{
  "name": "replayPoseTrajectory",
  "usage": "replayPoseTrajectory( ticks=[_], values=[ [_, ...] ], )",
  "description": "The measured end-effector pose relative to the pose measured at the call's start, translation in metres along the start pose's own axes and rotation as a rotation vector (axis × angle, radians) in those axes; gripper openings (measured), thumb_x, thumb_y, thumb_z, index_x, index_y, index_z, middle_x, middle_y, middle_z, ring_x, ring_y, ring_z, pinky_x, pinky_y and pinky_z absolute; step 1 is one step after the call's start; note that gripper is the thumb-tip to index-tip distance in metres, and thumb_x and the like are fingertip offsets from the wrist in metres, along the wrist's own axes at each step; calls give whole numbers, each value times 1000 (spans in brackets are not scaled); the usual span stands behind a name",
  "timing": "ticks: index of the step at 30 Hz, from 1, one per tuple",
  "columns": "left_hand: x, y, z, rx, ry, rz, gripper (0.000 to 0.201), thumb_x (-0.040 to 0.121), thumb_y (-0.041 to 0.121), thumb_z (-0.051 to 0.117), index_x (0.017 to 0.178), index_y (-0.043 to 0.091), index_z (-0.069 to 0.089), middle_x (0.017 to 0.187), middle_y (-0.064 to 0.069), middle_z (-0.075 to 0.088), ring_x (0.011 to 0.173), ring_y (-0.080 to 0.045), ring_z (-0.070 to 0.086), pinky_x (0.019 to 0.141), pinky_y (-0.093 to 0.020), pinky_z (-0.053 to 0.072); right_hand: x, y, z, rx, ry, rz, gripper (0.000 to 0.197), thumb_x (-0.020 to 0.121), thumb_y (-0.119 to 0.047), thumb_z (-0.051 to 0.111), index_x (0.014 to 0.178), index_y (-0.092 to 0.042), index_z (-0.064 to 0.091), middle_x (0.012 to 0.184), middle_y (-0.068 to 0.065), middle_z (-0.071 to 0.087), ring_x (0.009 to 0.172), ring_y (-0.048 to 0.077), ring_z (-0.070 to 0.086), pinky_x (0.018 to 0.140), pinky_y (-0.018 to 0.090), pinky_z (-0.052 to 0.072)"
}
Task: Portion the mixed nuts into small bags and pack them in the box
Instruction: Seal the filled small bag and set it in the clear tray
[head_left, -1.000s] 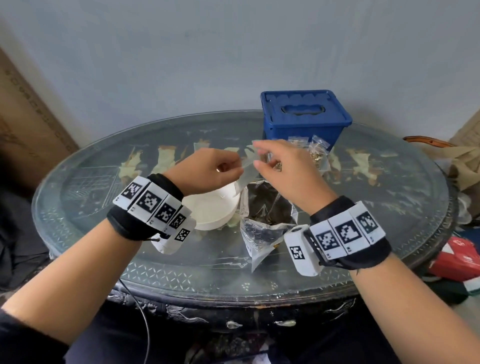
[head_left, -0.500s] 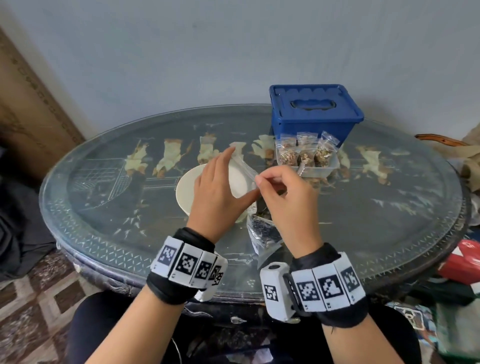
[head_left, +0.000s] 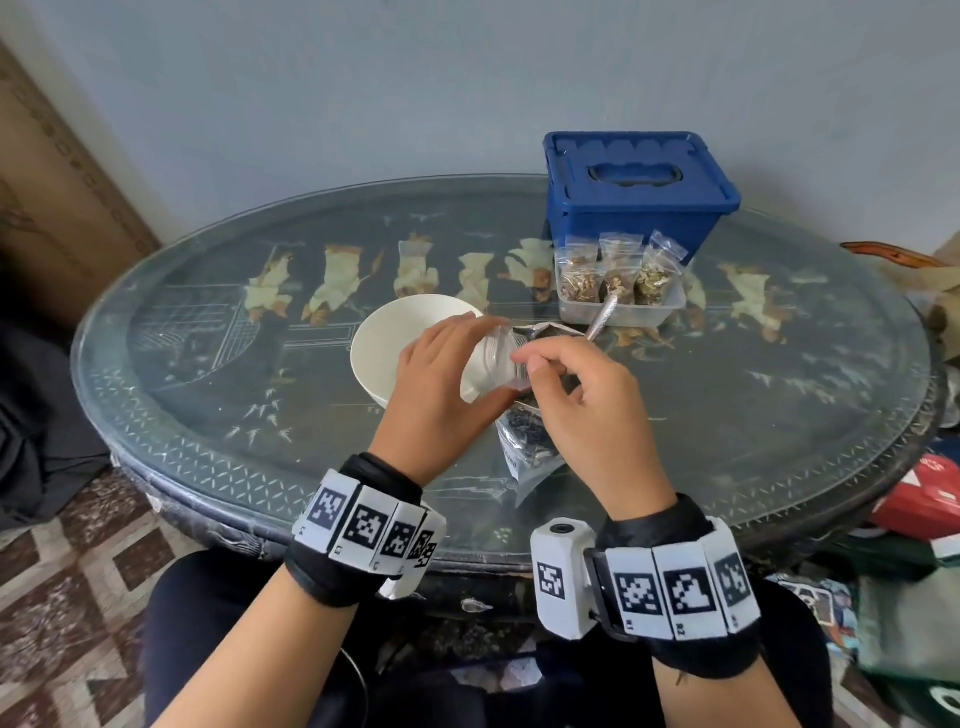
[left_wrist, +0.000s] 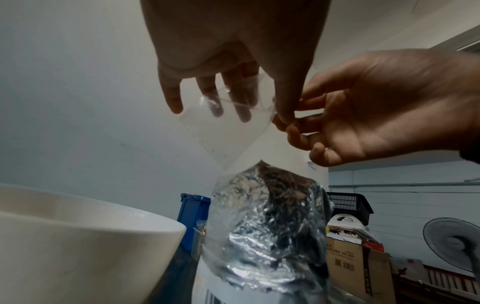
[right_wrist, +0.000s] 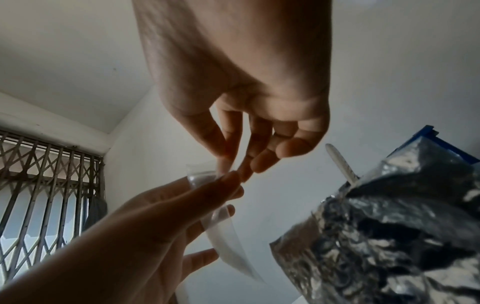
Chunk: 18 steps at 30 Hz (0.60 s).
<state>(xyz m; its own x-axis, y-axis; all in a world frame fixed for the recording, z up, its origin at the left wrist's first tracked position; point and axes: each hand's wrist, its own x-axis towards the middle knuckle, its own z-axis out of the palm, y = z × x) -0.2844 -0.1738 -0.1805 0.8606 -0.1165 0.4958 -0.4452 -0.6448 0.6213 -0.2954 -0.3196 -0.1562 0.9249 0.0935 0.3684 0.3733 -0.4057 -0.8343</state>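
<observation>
Opening an empty bag (head_left: 496, 364) over the table (head_left: 779, 415), both hands working at its mouth. Left hand (head_left: 441, 389) is holding the bag, thumb pressing against one side with fingers spread behind it; right hand (head_left: 582, 395) is pinching the opposite lip between thumb and fingertips (left_wrist: 285, 125), pulling it apart. Bag is hanging clear, nothing inside yet. Nut pouch (head_left: 535, 441) is standing open just below the hands, beside the bowl (head_left: 395, 353), with a spoon (head_left: 602, 317) sticking out of it. Three filled bags (head_left: 613, 275) are standing in a clear tray (head_left: 670, 306) in front of the blue box (head_left: 639, 192), whose lid is on. Judging progress: roughly three portions done, this one not started, nothing showing as packed into the box. Left: scooping, sealing, boxing.
</observation>
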Motion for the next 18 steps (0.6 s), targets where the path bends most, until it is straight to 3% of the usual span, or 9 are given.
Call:
replayPoseTrajectory(
  ticks=[4, 10, 13, 18],
  values=[
    [-7, -2, -3, 46, -40, 68, 45, 78, 46, 54, 119, 28, 46, 119, 6, 60, 121, -10, 43, 102, -33, 29, -2, -6, -4, -99, -67, 1, 15, 87, -8, 60, 96, -12, 72, 89, 3, 69, 81, 6, 57, 72, 9, 43],
    [-12, -1, -7, 152, 3, 139, 47, 77, 45, 55, 117, 24, 45, 112, 1, 64, 113, -13, 48, 98, -39, 32, -5, -15, -3, -188, -108, 21, 24, 82, -23, 68, 105, -17, 70, 93, -3, 67, 86, 12, 59, 81, 23, 46],
    [-13, -3, -10, 215, 21, 186, 41, 78, 43, 56, 113, 23, 47, 109, 1, 66, 111, -15, 51, 97, -46, 36, -4, -14, -1, -181, -94, 7, 22, 83, -23, 68, 103, -17, 70, 92, -4, 67, 86, 11, 59, 80, 19, 46],
    [-14, -11, -12, 198, 37, 133, 45, 81, 54, 54, 109, 19, 56, 104, 3, 66, 103, -12, 53, 95, -38, 35, 0, -5, -5, -109, -6, -61, 13, 86, -19, 63, 96, -13, 69, 85, -1, 65, 75, 5, 55, 68, 6, 41]
  ],
)
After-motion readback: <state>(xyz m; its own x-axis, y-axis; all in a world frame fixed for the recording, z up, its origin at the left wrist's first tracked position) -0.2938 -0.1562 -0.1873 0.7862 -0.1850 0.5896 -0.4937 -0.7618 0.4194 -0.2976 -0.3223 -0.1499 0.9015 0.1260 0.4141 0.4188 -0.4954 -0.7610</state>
